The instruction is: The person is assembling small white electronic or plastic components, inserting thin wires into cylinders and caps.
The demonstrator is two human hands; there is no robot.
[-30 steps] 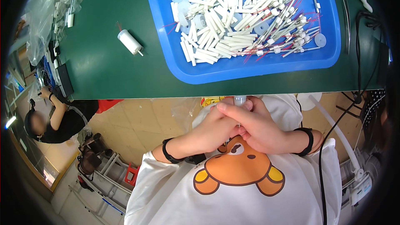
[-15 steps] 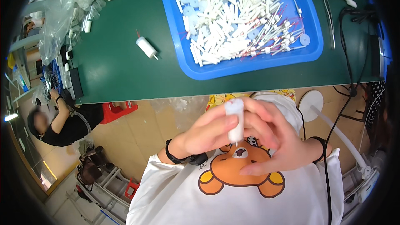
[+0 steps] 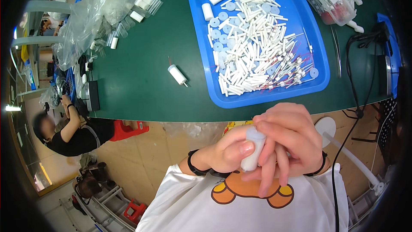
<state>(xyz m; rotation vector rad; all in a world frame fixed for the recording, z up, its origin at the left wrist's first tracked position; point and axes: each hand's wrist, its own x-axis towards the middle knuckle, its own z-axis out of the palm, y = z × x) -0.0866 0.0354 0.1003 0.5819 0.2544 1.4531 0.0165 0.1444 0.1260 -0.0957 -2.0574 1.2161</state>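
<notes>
My left hand (image 3: 228,149) grips a white cylinder (image 3: 250,160) with a pale bluish cap, its thumb pressed on the side. The cylinder stands tilted in front of my chest, just off the table's near edge. My right hand (image 3: 292,131) is bent over it from the right, its fingers curled against the cap and side; its fingertips partly hide the top. A similar capped white cylinder (image 3: 177,75), with a thin reddish wire at one end and a thin pin at the other, lies on the green table (image 3: 146,90).
Beyond my hands stands a blue tray (image 3: 267,99) holding many white tubes, pale blue discs and wired pieces. Tweezers (image 3: 337,51), a clear container (image 3: 328,0) and black cables (image 3: 354,47) lie right. Plastic bags (image 3: 92,17) cover the far left. A co-worker (image 3: 64,131) sits left.
My right hand has risen and closed in on the cap; before, its fingers were spread beside the cylinder. The cylinder now leans more. The view has shifted, showing more of the table.
</notes>
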